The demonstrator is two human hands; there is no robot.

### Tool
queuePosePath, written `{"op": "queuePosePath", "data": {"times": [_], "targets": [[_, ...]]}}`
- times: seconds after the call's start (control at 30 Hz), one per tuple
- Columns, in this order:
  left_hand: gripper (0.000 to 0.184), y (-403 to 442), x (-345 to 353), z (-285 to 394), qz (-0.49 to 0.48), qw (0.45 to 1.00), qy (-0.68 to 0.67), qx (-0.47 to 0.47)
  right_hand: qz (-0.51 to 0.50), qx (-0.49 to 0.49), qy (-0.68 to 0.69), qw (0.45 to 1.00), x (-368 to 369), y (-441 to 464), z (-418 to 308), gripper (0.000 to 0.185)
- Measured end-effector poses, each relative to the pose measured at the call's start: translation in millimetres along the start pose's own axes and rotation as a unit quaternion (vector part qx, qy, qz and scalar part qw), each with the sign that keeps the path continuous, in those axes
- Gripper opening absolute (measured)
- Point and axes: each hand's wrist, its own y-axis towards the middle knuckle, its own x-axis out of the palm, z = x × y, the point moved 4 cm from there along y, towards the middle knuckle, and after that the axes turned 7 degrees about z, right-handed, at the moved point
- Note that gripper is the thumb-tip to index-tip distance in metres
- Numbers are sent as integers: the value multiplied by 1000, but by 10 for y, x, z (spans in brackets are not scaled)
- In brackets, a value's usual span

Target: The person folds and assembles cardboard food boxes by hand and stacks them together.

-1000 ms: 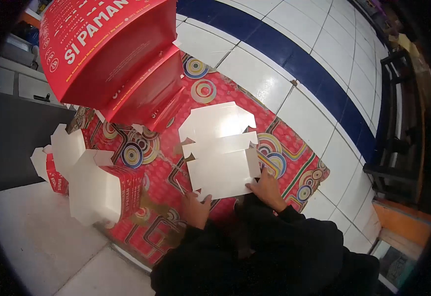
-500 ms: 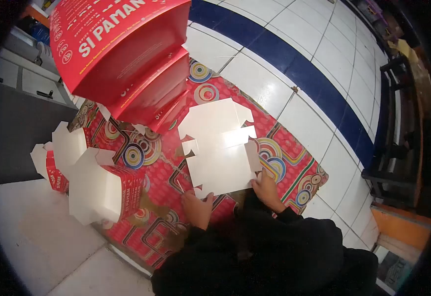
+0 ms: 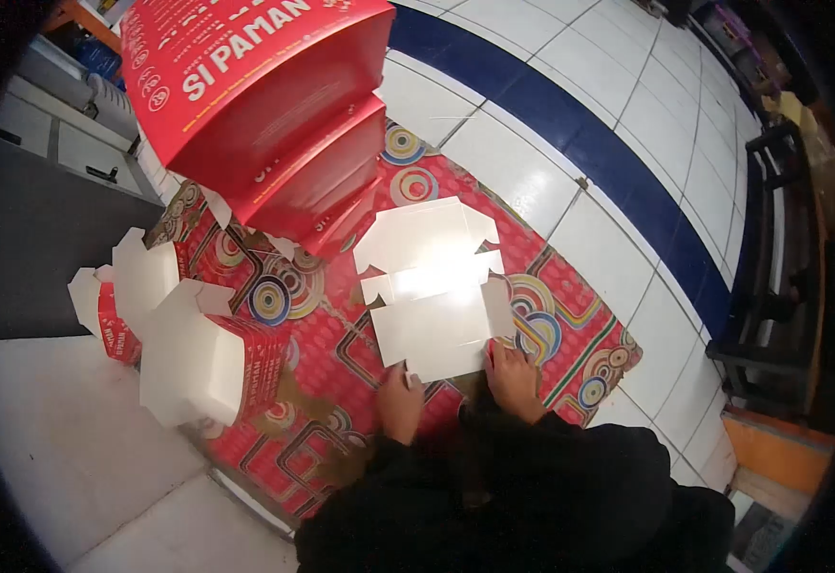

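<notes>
A white cardboard box blank [image 3: 432, 334], its inner side up, lies in front of me with crease lines and notched flaps. My left hand [image 3: 400, 409] is closed on its near left corner, fingers pinching the small flap. At the near right corner my right hand [image 3: 516, 384] grips the edge, its fingers partly hidden. A side flap just above that hand stands partly folded up. The blank's far panel looks slightly tilted up along a crease, with light glaring off the middle.
Tall stacked red boxes [image 3: 274, 105] stand at the far left of the patterned red mat [image 3: 341, 420]. Folded, open-topped white-and-red food boxes [image 3: 193, 358] sit left. White floor tiles [image 3: 513, 162] and a dark rack [image 3: 771, 267] lie to the right.
The blank's panels have bent along the creases, and its far part looks shorter. My left hand has shifted right and turned more upright. The whole view has shifted slightly.
</notes>
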Motion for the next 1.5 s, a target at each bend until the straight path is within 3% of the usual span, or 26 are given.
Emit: {"op": "queuePosePath", "data": {"times": [0.07,0.13,0.2,0.27,0.3,0.37,0.43,0.47,0.53,0.57,0.63,0.77,0.87,0.93,0.97,1.0,1.03,1.1,1.13,1.2,1.23,1.27,1.33,1.37,1.43,1.5], "targets": [[43,-94,79,39,23,997,59,52,7,-30,-21,999,91,-51,25,42],[42,-107,130,176,41,952,229,201,33,-59,-12,998,-137,-28,-97,44],[41,-172,-110,331,17,963,206,175,66,-84,-3,994,-449,123,-168,46],[39,-218,-562,677,-17,970,184,157,-132,16,97,986,-644,387,-62,50],[44,-181,-848,865,-69,991,47,104,-144,88,40,985,-911,567,-58,53],[48,90,-997,932,-131,987,-82,46,6,151,149,977,-1003,941,136,52],[57,524,-968,728,104,991,-70,-44,-15,146,145,979,-675,1286,302,50],[57,699,-809,642,109,990,-74,-46,-33,134,142,980,-490,1428,341,49],[58,1056,-541,632,169,972,124,104,38,72,108,991,-256,1500,205,47],[58,1129,-456,614,175,972,121,98,101,21,73,992,-224,1523,117,47],[53,1157,-363,661,210,959,120,145,78,25,62,995,-142,1588,59,50],[46,1251,-269,647,154,981,-2,118,88,112,133,981,46,1645,198,50],[36,1280,-213,749,160,984,27,81,99,110,139,979,12,1679,205,53],[27,1284,-209,924,20,985,155,75,94,147,183,968,-83,1721,149,46],[27,1268,-130,898,14,985,154,73,91,181,231,952,-73,1726,116,40],[24,1245,-76,945,92,966,190,151,90,182,228,952,8,1717,78,40],[22,1205,-60,1014,168,933,223,225,88,131,193,968,98,1684,-11,34],[20,1216,-42,1027,159,934,235,217,-28,39,35,998,85,1682,-260,28],[18,1226,-46,1035,154,933,247,213,-31,37,35,998,90,1689,-238,28],[17,1263,-78,913,130,949,194,210,48,-19,-59,997,35,1766,-220,46],[18,1292,-85,845,103,962,141,209,4,35,-60,998,-231,1898,-303,69],[18,1311,-97,782,105,963,140,205,2,31,-61,998,-291,2051,-348,69],[19,1260,-150,724,164,948,102,254,121,-158,-17,980,-422,2335,-540,90],[19,1234,-145,719,162,949,103,251,113,-226,-37,967,-260,2518,-587,95],[22,1251,-212,701,216,963,33,159,109,-298,-54,947,-86,2766,-726,101],[25,1144,-246,762,243,949,103,174,-71,-276,-131,950,73,2896,-809,96]]}}
